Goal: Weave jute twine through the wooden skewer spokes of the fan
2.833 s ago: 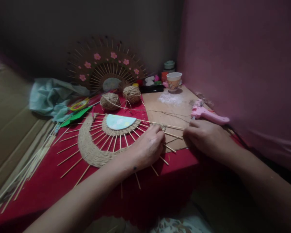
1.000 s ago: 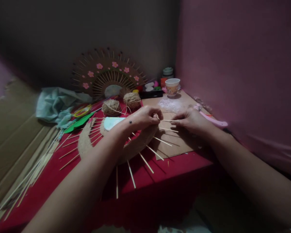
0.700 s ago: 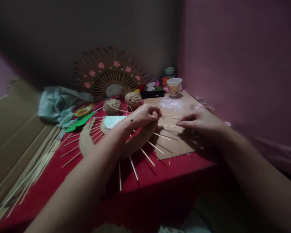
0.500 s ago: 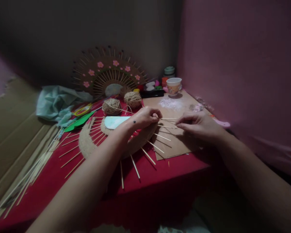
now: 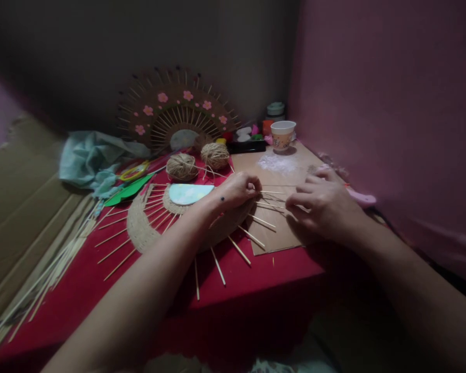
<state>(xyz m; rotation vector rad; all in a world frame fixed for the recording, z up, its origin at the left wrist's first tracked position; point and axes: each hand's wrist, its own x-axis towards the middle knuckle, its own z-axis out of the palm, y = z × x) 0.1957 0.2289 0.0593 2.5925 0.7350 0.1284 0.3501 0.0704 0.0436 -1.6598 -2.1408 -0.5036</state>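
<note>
On the table lies a half-round fan of thin wooden sticks woven with tan twine (image 5: 140,228), with a pale blue half-disc (image 5: 190,194) at its centre. My left hand (image 5: 241,189) is closed in a pinch on the fan's right end, where sticks (image 5: 272,192) poke out past the fingers. Just right of these stick tips is my right hand (image 5: 318,202), its fingers curled. A thin line, seemingly twine (image 5: 279,185), runs between the two hands. My left forearm hides part of the weave. Behind the fan sit two balls of twine (image 5: 181,167) (image 5: 215,155).
A finished fan with pink flowers (image 5: 188,96) leans at the back wall. A paper cup (image 5: 282,135) and white residue (image 5: 277,163) are on a cardboard sheet (image 5: 262,243). Loose sticks (image 5: 54,274), green cloth (image 5: 89,160) and yellow-handled scissors (image 5: 134,172) lie left. A pink wall bounds the right.
My right hand has moved slightly right and turned, with its fingers more curled, and a thin line now stretches towards it. My left hand keeps its pinch. The view has shifted slightly.
</note>
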